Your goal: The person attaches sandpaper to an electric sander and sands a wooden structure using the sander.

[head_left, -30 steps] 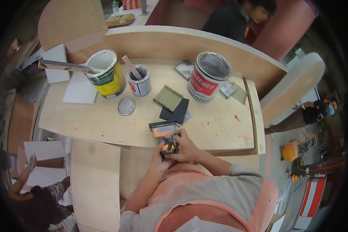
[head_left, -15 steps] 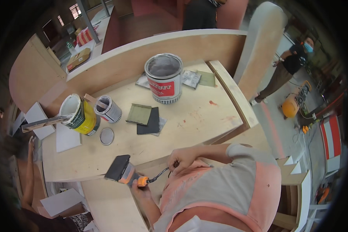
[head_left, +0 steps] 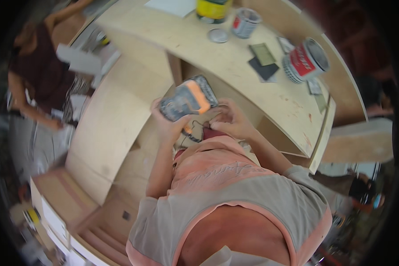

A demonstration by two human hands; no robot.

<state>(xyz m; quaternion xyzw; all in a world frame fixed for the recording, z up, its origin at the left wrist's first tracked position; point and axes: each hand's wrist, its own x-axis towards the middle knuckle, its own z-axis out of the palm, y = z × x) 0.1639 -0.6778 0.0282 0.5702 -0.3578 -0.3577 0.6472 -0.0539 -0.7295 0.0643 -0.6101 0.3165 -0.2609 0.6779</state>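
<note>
The left grip [head_left: 166, 126] is wrapped around the orange-and-grey sander [head_left: 188, 100], which lies between both grips; the right grip [head_left: 236, 119] curls beside it, whether pinching anything I cannot tell; beyond that grip, the counter [head_left: 270, 95] bears a green pad [head_left: 262, 54], then a red-labelled can [head_left: 302, 63]

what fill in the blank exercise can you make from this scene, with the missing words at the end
1. The hand gripping the sander is the person's ____ one.
2. The label on the rightmost can is mainly coloured ____.
3. The flat square beside the green pad is coloured ____.
4. The shirt is pink and ____.

Missing words: left; red; black; grey
</note>
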